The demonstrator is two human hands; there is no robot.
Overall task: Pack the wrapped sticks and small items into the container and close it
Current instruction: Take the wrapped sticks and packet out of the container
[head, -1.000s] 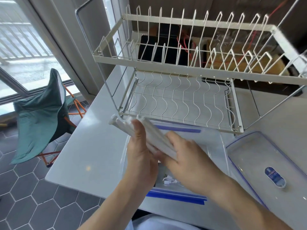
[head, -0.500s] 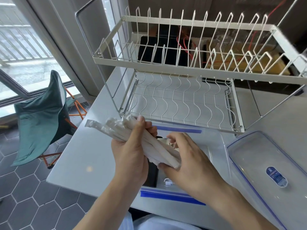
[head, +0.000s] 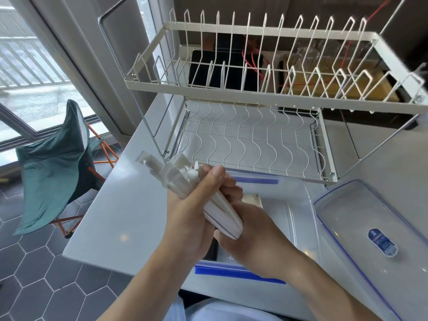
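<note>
**Bundle of wrapped sticks held in both hands above the open container**

My left hand (head: 194, 218) wraps around the middle of the bundle of wrapped sticks (head: 185, 184), thumb laid over the top and fingers curled round the far side, so the grip is closed firmly on the bundle. The sticks run diagonally, their loose wrapper ends fanning out toward the upper left, beyond my knuckles. My right hand (head: 254, 232) meets the bundle's lower right end; its palm and fingers cup that end from below and behind, though how tightly the fingers curl cannot be made out, since they lie hidden behind the sticks.

The bundle hangs above the near left part of the clear container (head: 298, 205), which stands open on the white counter (head: 115, 216) with blue clasps at its near and far edges. Inside it lie a small pale packet (head: 252, 199), its print too small to read, and a dark item (head: 212, 250) mostly hidden beneath my hands.

The lid (head: 361, 228) lies flat just to the right of the container, blue-rimmed, bearing an oval blue label (head: 382, 242); its lettering is not legible.

Behind stands a cream wire dish rack (head: 254, 89). A green folding chair (head: 53, 167) stands on the floor at left.
</note>
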